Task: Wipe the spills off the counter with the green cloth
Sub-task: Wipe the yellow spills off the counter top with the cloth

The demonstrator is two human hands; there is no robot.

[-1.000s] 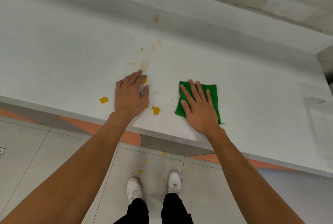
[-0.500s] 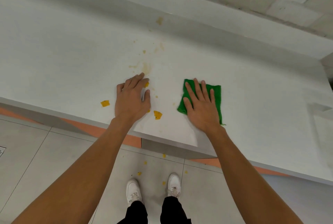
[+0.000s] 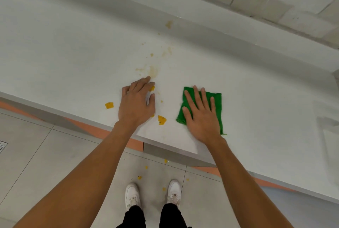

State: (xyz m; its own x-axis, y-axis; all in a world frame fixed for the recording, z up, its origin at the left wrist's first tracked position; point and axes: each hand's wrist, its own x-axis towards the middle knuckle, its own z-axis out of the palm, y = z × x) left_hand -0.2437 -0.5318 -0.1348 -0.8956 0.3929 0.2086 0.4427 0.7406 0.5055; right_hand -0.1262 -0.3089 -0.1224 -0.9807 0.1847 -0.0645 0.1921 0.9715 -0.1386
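Head view: my right hand [image 3: 200, 116] lies flat with fingers spread on the one folded green cloth [image 3: 217, 107], pressing it to the white counter [image 3: 64, 48] near the front edge, I judge so that it will drag rather than bunch when pushed toward the mess; my left hand [image 3: 136, 102] rests open and palm-down, holding nothing, apparently as a brace beside the spills. I count three clear yellow scraps, one left of that hand [image 3: 109, 105], one between the hands [image 3: 162, 119], one by its fingertips [image 3: 151, 88], with a brownish smear [image 3: 153, 71] beyond and about five yellow crumbs on the floor tiles [image 3: 36, 158] by my two white shoes [image 3: 132, 197].
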